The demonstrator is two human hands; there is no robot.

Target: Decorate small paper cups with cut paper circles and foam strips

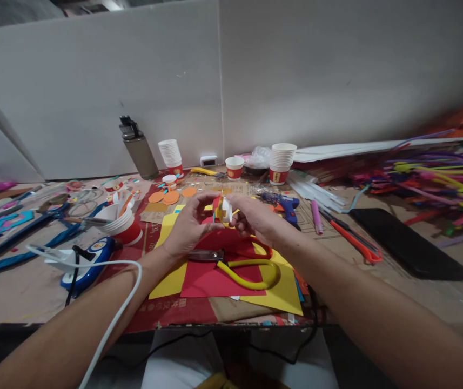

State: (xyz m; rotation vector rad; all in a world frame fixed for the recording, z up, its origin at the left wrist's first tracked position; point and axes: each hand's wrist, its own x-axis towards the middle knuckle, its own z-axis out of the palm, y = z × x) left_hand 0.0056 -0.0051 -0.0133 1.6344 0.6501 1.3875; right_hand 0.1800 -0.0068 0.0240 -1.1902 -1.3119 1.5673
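Observation:
Between my two hands is a small paper cup piece [220, 210], red, yellow and white, held above the sheets. My left hand [190, 222] wraps its fingers and thumb around the left side. My right hand [255, 219] closes on the white right end with bent fingers; some fingertips are hidden. Below them lie scissors [251, 285] with yellow and red handles, blades to the left. Under the scissors are red paper [202, 281] and yellow paper [288, 297]. Orange paper discs [170, 199] lie just beyond my left hand.
Stacked paper cups [283, 156], a single cup [235, 167] and a bottle [140, 148] stand by the wall. To the right are a blue glue gun [288, 208], a red utility knife [355, 240], a black phone-like slab [411, 243] and pipe cleaners [450, 183]. A white cable [128, 297] crosses my left forearm.

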